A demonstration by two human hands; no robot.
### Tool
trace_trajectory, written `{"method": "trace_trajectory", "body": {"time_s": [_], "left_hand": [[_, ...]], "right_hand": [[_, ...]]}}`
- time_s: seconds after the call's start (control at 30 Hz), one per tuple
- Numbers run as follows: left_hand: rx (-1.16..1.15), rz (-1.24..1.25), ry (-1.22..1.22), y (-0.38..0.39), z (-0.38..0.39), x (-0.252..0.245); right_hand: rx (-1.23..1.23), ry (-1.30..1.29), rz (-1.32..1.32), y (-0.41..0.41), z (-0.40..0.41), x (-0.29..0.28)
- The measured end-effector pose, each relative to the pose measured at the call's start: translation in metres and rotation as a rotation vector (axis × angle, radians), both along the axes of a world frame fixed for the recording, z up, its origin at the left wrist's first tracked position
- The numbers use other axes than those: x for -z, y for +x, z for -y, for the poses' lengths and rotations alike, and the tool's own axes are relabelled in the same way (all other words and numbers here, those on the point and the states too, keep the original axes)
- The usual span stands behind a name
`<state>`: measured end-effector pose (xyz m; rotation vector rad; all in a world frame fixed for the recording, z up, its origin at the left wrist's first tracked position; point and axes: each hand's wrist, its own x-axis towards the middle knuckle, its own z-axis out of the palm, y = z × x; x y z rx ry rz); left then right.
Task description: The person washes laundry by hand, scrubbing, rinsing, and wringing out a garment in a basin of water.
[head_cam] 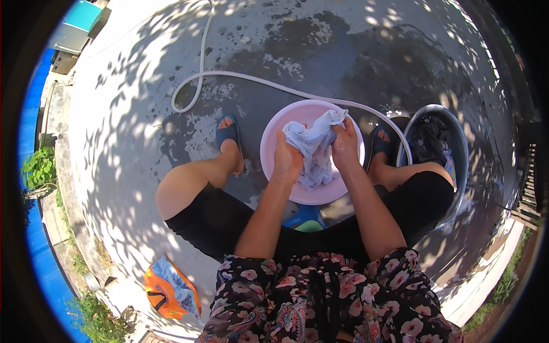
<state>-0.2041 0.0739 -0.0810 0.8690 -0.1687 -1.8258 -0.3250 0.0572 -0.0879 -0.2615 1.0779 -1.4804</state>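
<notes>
A wet, pale blue-white cloth garment point(315, 135) is stretched between my two hands above a round pink plastic basin point(274, 171). My left hand point(288, 157) grips its left part, the fingers partly hidden behind the fabric. With thumb and fingers, my right hand point(345, 145) pinches the bunched upper right end. The cloth's lower folds hang down into the basin, where more pale fabric lies; I cannot tell whether it is all one piece. The basin stands on the ground between my sandalled feet.
A white hose point(257, 79) loops across the wet concrete point(300, 51) and passes over the right foot. To the right, a metal tub point(461, 150) holds dark laundry point(429, 135). An orange-and-blue bag point(171, 289) lies at lower left. Below the basin, a blue-and-green plastic stool point(306, 218) partly shows.
</notes>
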Motion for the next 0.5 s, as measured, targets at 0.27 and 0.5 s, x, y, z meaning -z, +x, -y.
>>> {"method": "trace_trajectory", "body": {"time_s": [0.27,0.5], "left_hand": [[-0.045,-0.096,0.075,-0.006,0.011,0.014],[-0.061,0.114,0.069,-0.032,-0.003,0.009]], "right_hand": [[-0.237,-0.002,-0.034,0.019,-0.015,-0.017],[-0.209,-0.052,-1.015,0.024,-0.018,0.0]]}}
